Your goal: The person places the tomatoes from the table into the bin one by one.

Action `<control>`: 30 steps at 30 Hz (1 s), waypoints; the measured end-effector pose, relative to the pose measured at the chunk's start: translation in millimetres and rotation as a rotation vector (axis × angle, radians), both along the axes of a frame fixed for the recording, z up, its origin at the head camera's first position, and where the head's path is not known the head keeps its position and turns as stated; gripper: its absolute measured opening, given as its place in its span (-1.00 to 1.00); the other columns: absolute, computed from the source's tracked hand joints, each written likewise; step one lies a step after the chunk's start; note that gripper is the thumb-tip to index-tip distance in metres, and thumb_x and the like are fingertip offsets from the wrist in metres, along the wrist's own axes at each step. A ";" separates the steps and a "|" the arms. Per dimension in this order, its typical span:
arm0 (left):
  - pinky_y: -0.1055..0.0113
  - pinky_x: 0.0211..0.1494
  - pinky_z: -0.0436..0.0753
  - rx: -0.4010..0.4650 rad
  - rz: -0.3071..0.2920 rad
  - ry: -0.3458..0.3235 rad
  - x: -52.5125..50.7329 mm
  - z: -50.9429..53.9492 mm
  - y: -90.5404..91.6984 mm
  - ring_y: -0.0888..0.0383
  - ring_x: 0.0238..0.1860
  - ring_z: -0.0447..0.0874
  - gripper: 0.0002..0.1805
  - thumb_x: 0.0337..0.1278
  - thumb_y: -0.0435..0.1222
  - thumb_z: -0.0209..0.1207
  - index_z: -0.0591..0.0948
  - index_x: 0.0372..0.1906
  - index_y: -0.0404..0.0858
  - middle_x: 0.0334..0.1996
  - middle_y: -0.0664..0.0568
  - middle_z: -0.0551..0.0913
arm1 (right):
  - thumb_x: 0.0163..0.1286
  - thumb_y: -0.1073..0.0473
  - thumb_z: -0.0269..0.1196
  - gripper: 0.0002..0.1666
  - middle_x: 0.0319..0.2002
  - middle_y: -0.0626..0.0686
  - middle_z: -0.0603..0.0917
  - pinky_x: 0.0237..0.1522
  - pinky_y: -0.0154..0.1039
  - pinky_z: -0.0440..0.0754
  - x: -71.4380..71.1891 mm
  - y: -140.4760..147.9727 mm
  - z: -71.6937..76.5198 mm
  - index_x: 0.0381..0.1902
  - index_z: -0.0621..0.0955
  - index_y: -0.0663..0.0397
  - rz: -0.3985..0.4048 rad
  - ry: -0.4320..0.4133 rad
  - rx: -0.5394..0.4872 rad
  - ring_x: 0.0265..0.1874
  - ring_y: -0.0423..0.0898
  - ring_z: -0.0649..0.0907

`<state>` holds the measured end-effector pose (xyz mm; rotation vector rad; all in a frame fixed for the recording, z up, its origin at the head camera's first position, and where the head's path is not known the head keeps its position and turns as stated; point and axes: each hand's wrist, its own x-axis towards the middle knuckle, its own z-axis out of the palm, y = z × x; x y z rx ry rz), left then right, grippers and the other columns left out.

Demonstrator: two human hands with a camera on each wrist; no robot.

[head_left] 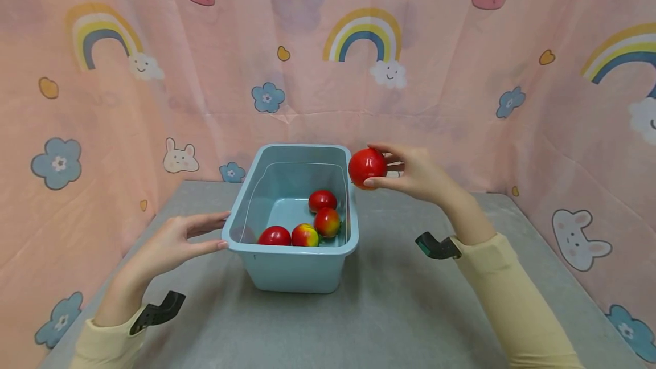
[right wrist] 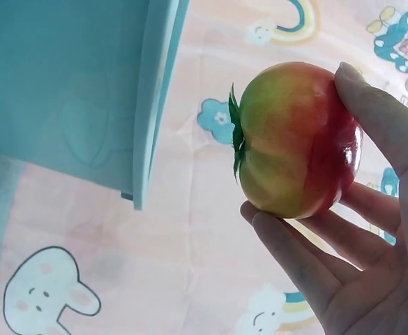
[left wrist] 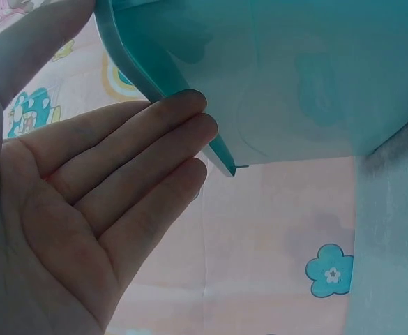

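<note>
A light-blue plastic bin (head_left: 294,269) stands on the grey table with several red and yellow-green tomatoes (head_left: 327,222) at its bottom. My right hand (head_left: 412,175) holds a tomato (head_left: 367,167) between thumb and fingers, in the air just beyond the bin's right rim. In the right wrist view, that tomato (right wrist: 294,139) shows a yellow-green side and green leaves facing the bin wall (right wrist: 71,91). On the opposite side, my left hand (head_left: 179,244) touches the left rim with fairly straight fingers. The left wrist view has those fingers (left wrist: 148,150) against the outside of the rim.
Grey table surface (head_left: 400,306) extends around the bin. Behind and at both sides hangs a pink curtain (head_left: 307,124) printed with rainbows, flowers and rabbits. A black strap piece (head_left: 438,245) sticks out from the right cuff, another (head_left: 159,312) from the left.
</note>
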<state>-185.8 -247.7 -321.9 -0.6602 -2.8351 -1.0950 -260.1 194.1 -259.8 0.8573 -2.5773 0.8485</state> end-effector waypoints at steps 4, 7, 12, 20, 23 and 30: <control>0.47 0.06 0.53 -0.004 0.001 0.001 0.2 -0.4 -0.5 0.20 0.18 0.54 -0.37 0.04 0.08 0.27 0.47 0.27 0.06 0.15 0.22 0.57 | 0.04 -0.06 0.47 -0.19 0.12 0.09 0.61 -0.14 -0.07 0.69 -1.6 -7.2 4.0 0.26 0.48 0.00 0.024 -0.003 0.005 -0.03 0.04 0.66; 0.47 0.06 0.53 0.000 -0.003 0.006 -0.4 -1.2 -0.8 0.20 0.18 0.55 -0.37 0.05 0.07 0.27 0.47 0.27 0.05 0.15 0.21 0.57 | 0.05 -0.06 0.46 -0.20 0.10 0.08 0.62 -0.15 -0.09 0.69 -3.3 -11.3 6.3 0.25 0.48 0.00 0.036 -0.007 0.006 -0.05 0.02 0.66; 0.49 0.06 0.53 0.005 -0.006 0.009 -1.3 -2.0 -1.1 0.21 0.18 0.55 -0.37 0.05 0.06 0.28 0.47 0.27 0.05 0.15 0.21 0.58 | 0.07 -0.07 0.45 -0.21 0.07 0.08 0.63 -0.15 -0.10 0.69 -7.9 -17.9 9.2 0.25 0.48 0.00 0.049 -0.006 0.028 -0.08 0.01 0.68; 0.50 0.06 0.52 0.013 -0.009 0.002 -1.3 -1.7 -0.7 0.20 0.18 0.55 -0.36 0.05 0.06 0.28 0.47 0.27 0.04 0.14 0.21 0.58 | 0.08 -0.03 0.45 -0.22 0.07 0.14 0.63 -0.11 -0.07 0.68 -14.3 -31.1 14.7 0.25 0.48 0.08 0.107 -0.032 0.042 -0.08 0.05 0.68; 0.50 0.07 0.52 0.013 -0.008 0.000 -1.5 -1.8 -0.8 0.20 0.18 0.55 -0.36 0.04 0.07 0.28 0.47 0.27 0.04 0.14 0.21 0.58 | 0.08 -0.02 0.45 -0.23 0.06 0.14 0.64 -0.11 -0.08 0.68 -15.6 -36.3 17.4 0.23 0.49 0.08 0.110 -0.029 0.045 -0.09 0.04 0.69; 0.46 0.07 0.54 0.013 -0.011 0.003 -1.8 -2.5 -1.1 0.20 0.18 0.55 -0.35 0.04 0.07 0.28 0.46 0.28 0.03 0.15 0.20 0.58 | 0.08 -0.02 0.45 -0.26 0.04 0.10 0.65 -0.11 -0.11 0.68 -20.3 -47.8 21.6 0.22 0.50 0.05 0.099 -0.064 0.057 -0.10 0.01 0.70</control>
